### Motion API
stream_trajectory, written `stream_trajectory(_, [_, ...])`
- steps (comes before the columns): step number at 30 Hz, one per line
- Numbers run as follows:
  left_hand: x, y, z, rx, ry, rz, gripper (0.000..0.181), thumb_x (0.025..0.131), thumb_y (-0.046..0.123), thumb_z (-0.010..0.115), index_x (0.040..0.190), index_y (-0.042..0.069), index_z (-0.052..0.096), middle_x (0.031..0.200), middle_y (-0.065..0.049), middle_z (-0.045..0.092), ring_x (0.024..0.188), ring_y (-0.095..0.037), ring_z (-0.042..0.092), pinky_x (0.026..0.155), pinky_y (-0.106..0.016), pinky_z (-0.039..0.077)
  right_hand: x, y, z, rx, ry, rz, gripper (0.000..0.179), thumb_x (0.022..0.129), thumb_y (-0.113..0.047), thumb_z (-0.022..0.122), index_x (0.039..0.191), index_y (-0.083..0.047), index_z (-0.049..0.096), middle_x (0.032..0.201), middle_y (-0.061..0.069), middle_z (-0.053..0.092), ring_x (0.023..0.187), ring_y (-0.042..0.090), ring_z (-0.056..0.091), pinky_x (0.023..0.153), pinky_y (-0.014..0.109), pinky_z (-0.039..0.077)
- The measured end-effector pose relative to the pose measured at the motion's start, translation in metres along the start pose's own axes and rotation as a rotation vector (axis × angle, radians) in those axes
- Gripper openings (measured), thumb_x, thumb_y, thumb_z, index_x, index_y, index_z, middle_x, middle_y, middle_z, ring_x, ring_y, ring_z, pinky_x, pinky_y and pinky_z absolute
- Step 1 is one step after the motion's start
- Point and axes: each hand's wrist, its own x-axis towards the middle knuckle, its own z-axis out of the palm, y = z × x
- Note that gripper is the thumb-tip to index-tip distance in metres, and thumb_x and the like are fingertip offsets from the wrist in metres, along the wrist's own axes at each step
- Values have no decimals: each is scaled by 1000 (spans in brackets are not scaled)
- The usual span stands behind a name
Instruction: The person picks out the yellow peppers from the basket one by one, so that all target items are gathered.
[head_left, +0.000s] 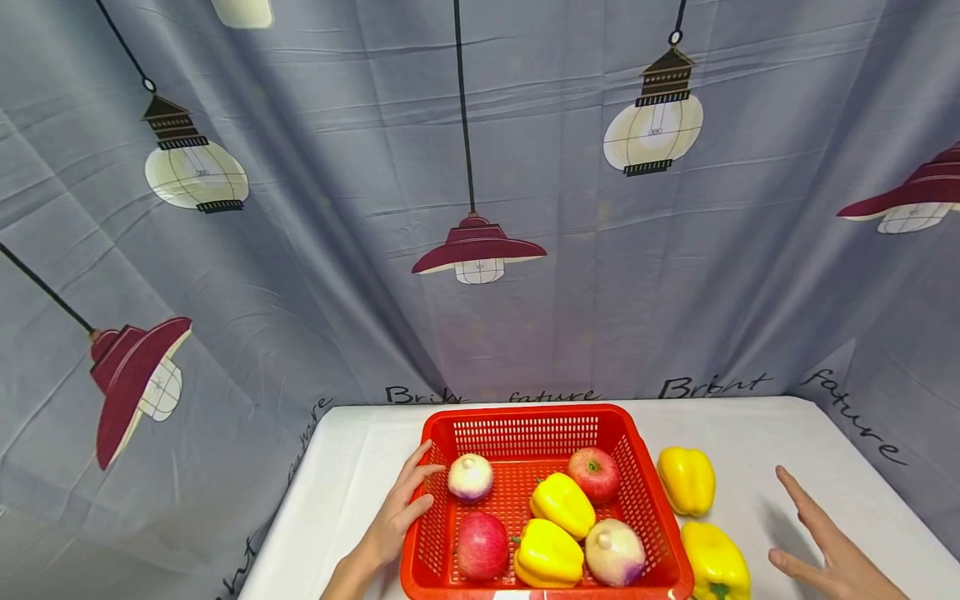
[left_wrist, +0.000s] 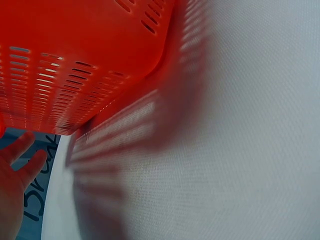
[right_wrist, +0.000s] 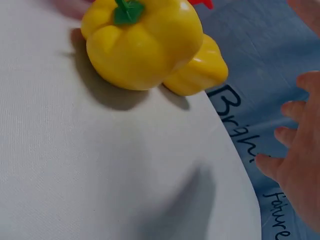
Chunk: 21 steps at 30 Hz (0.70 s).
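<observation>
A red plastic basket (head_left: pixel 525 411) sits on the white table, in front of me. At its left rim is my left hand (head_left: pixel 393 518), fingers extended over the edge; whether they press on it I cannot tell. Inside lie two white-and-purple turnips (head_left: pixel 470 478), a red apple (head_left: pixel 595 475), a darker red apple (head_left: pixel 482 545) and two yellow bell peppers (head_left: pixel 562 505). Two more yellow bell peppers, a far one (head_left: pixel 687 481) and a near one (head_left: pixel 716 561), lie outside along the basket's right side. My right hand (head_left: pixel 836 546) hovers right of them, fingers spread and holding nothing.
The white tablecloth (head_left: pixel 352 467) spreads on both sides of the basket. A grey-blue curtain (head_left: pixel 315 208) printed with lamps and lettering hangs behind the table and along its sides. In the left wrist view the basket's slotted wall (left_wrist: pixel 75 75) casts a shadow on the cloth.
</observation>
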Motion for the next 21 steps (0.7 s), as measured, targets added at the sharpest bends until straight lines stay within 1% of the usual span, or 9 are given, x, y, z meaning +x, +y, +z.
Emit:
stream_trajectory(1, [0,0,0,1,-1,1,37,100,11,46,135,3,58,165,-15,20,148,-45,18,114,-41,22,1,-2,-1,-9,-10,22,95,103,-26,58,159,-21,-18,163,28,-17,132,70,9,91,83,19])
stream_trajectory(4, [0,-1,0,2,-2,2,37,100,11,47,135,3,58,165,-15,20,148,-45,18,114,-41,21,4,-6,-2,-55,-29,52,96,102,-31,59,160,-11,-14,158,39,-3,126,70,21,87,81,26])
stream_trajectory(7, [0,0,0,-18,-1,-27,38,100,12,48,135,4,58,166,-11,19,149,-39,18,114,-41,21,8,-13,-2,-81,-42,79,98,100,-36,61,160,-7,-11,157,40,0,130,68,17,90,83,23])
stream_trajectory(9, [0,1,0,-32,-2,-49,38,99,13,49,135,4,59,166,-8,19,150,-35,17,114,-40,21,9,-16,-2,-91,-32,57,99,99,-36,62,160,-8,-10,158,39,-1,134,67,10,92,84,16])
stream_trajectory(12, [0,2,0,-36,-2,-63,38,99,14,49,135,5,59,166,-7,19,150,-34,17,114,-40,21,10,-17,-2,-98,-3,-13,101,97,-33,66,162,-14,-9,161,34,-6,150,37,-15,96,84,5])
stream_trajectory(15, [0,1,0,-21,-2,-35,38,100,12,48,135,5,58,166,-10,19,149,-40,17,114,-40,21,11,-19,-1,-106,27,-112,102,94,-27,70,163,-20,-5,165,26,-7,143,-3,-20,101,80,-6])
stream_trajectory(16, [0,1,1,-16,0,-23,38,100,11,48,135,4,58,166,-12,19,149,-42,17,114,-40,21,12,-20,-1,-121,38,-140,102,93,-26,72,163,-22,-3,166,23,-6,137,-14,-18,109,70,-10])
stream_trajectory(18, [0,1,1,-17,3,-7,38,99,10,47,135,4,58,165,-14,19,148,-44,17,114,-40,21,14,-26,-3,-146,63,-213,105,89,-23,76,163,-21,2,168,18,-1,139,-15,-11,118,43,-10])
stream_trajectory(21, [0,0,0,-19,3,6,38,99,10,47,135,4,58,165,-16,19,148,-45,17,113,-39,22,20,-36,-4,-180,94,-323,109,82,-18,82,163,-19,10,169,5,6,140,-17,-2,105,8,-3])
